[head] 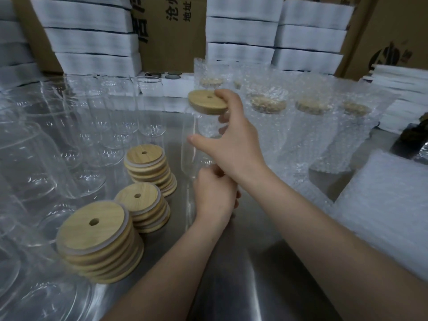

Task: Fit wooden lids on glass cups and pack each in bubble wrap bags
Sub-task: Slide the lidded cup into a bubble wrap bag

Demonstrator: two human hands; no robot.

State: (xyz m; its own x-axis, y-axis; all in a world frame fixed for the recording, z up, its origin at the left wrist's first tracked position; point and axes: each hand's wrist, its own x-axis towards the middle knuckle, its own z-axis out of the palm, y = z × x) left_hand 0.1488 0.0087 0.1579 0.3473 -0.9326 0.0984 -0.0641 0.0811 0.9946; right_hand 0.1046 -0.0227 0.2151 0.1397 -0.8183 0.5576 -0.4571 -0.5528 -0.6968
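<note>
Right hand [234, 140] pinches lid [203, 101] edge atop cup [208, 126] (left hand [214, 198] grips its base)

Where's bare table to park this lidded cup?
Bare steel table near centre, between the lid stacks and the bubble wrap bag pile, though forearms cross it. Narrow strip between the far lid stack and the held cup. Crowded: empty glass cups left, wrapped cups back right.

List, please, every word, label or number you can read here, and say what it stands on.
"地址": printed sideways on the middle cardboard box.
Larger characters beside it: cut off by the top edge, not readable.
Big black characters at that box's left edge: partly hidden behind the white foam stack, not readable.
Right cardboard box: a dark round logo, no legible words.
</note>
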